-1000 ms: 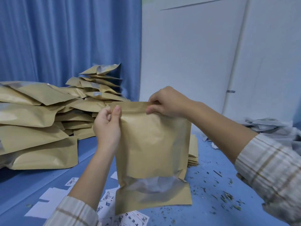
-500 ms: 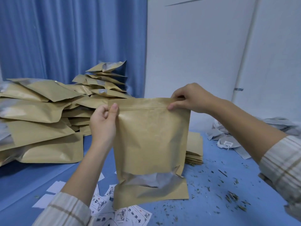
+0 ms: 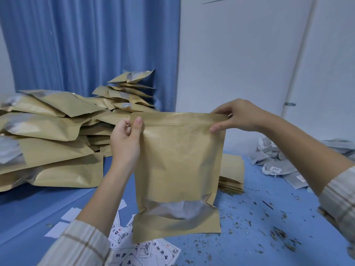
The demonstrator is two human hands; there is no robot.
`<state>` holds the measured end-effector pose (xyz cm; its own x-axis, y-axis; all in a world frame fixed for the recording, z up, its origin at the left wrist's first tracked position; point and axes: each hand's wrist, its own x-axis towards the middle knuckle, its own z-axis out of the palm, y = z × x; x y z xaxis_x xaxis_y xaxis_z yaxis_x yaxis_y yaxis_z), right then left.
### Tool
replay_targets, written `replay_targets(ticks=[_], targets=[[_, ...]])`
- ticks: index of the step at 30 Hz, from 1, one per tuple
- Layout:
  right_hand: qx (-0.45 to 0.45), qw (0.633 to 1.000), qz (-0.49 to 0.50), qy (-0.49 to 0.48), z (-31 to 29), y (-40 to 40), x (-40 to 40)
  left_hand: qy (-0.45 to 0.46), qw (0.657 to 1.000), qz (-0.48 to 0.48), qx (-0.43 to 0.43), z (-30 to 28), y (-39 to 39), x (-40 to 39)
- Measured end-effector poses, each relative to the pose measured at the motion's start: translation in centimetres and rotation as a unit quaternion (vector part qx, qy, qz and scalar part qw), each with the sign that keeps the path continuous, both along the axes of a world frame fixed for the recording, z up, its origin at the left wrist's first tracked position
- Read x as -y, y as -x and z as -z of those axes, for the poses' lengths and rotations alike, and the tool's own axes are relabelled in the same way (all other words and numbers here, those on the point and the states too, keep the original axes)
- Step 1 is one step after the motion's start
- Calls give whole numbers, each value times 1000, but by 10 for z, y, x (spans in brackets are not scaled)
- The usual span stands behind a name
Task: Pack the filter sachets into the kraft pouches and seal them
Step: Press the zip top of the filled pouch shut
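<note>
Now that right hand (image 3: 238,117) has slid to far top corner, tall brown paper pouch (image 3: 178,169) looks zipped shut. Left hand (image 3: 125,143) pinches other corner. Both grips tight, pouch above blue worktop (image 3: 269,227).

Blue curtain (image 3: 92,45) behind, white wall (image 3: 240,54), printed paper labels (image 3: 146,250) (some blank-side up) on blue table (image 3: 249,217).

Both bare forearms emerge from pushed-up, cream sleeves (image 3: 80,244) checked with tan stripes.
</note>
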<state>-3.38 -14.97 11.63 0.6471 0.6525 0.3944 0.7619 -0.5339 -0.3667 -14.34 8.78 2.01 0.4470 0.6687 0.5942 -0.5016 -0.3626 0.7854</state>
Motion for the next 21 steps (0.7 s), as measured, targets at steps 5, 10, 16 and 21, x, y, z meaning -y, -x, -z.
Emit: replay_targets(ticks=[5, 10, 16, 21], targets=[[17, 999, -19, -23, -4, 4, -18, 2, 1000, 10, 11, -3, 0, 8], [38, 996, -17, 81, -5, 9, -27, -30, 1000, 3, 0, -5, 0, 11], [31, 998, -32, 42, -8, 15, -32, -19, 1000, -5, 1, -1, -1, 8], [55, 997, -40, 24, -7, 19, -48, -31, 999, -7, -2, -3, -1, 12]])
